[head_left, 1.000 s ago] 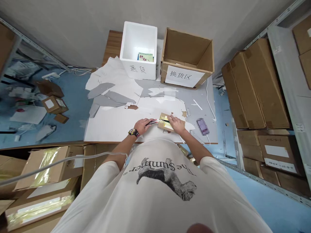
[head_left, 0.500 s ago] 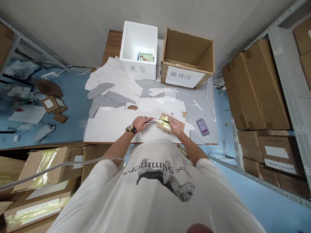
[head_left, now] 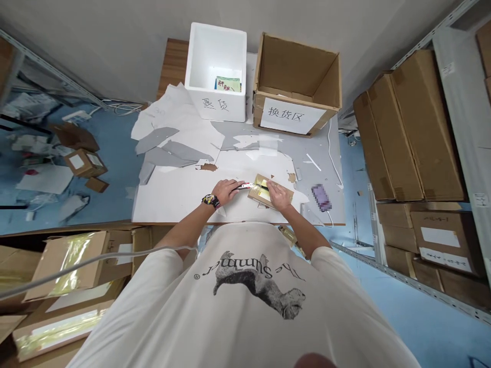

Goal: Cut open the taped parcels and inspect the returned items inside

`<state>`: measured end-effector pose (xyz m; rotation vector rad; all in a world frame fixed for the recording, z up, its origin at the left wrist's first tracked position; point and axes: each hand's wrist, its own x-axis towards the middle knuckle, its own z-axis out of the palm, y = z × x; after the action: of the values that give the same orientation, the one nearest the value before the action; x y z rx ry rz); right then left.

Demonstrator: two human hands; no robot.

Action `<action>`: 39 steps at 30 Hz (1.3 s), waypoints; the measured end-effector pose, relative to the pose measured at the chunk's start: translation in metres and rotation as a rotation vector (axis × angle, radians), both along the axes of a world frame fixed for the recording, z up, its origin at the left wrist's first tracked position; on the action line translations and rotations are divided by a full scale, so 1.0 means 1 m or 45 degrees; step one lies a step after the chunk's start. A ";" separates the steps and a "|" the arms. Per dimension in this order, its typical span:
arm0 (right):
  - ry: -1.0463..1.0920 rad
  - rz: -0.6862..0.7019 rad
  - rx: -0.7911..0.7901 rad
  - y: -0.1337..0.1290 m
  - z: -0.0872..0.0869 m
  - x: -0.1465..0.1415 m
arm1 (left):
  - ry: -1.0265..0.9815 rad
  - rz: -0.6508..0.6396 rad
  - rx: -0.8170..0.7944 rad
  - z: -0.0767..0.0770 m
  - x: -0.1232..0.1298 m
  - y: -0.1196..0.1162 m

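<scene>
My left hand (head_left: pixel 226 193), with a watch (head_left: pixel 210 201) on its wrist, is closed round a slim box cutter (head_left: pixel 245 186). The tip of the cutter is at the left side of a small flat cardboard box (head_left: pixel 264 195) with yellowish tape and a pale label. My right hand (head_left: pixel 279 195) grips the right part of this box and keeps it against the white table top (head_left: pixel 172 199). A dark slit or edge shows by the right fingertips; I cannot tell which. The palm hides part of the box.
Behind stand a white foam box (head_left: pixel 224 107) with a green packet (head_left: pixel 228 84) inside and a large open carton (head_left: pixel 297 97). Torn paper (head_left: pixel 169 153) lies at left, a blurred purple object (head_left: pixel 321 198) with a cord at right. Cartons (head_left: pixel 422 128) fill the right shelf.
The box cutter has shifted slightly right along the small box, with my left hand following. My right hand stays on the box. The whole view has tilted a little.
</scene>
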<state>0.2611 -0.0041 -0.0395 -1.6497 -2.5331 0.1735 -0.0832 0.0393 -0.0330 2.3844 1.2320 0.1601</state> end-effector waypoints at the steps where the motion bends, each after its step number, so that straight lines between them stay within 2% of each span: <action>1: 0.002 0.003 0.001 0.001 0.000 0.001 | -0.011 0.002 0.000 0.001 0.002 -0.001; 4: -0.008 0.041 0.001 0.003 0.001 0.003 | -0.038 -0.010 -0.006 0.003 0.000 -0.002; 11: -0.027 0.174 -0.018 0.002 -0.002 -0.004 | 0.043 -0.069 0.010 0.005 -0.032 -0.002; 15: -0.002 0.138 -0.040 0.004 0.000 -0.006 | 0.021 -0.048 -0.008 0.006 -0.025 0.001; 18: 0.030 0.124 -0.075 0.008 0.006 -0.003 | -0.007 -0.065 -0.062 0.008 -0.020 0.007; 22: 0.003 0.148 -0.144 0.011 0.022 -0.002 | -0.049 -0.089 -0.135 0.012 -0.028 0.010; 27: -0.041 0.106 -0.066 0.010 0.035 -0.026 | -0.057 -0.063 -0.133 0.011 -0.036 -0.004; 32: -0.043 0.002 -0.080 0.004 0.025 -0.050 | -0.054 0.008 -0.113 0.006 -0.039 -0.023; 39: -0.014 -0.019 -0.076 0.005 0.010 -0.047 | -0.034 0.087 -0.099 0.001 -0.040 -0.039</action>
<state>0.2145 0.0012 -0.0296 -1.6946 -2.5468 0.2416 -0.1228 0.0001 -0.0316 2.2680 1.2845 0.1621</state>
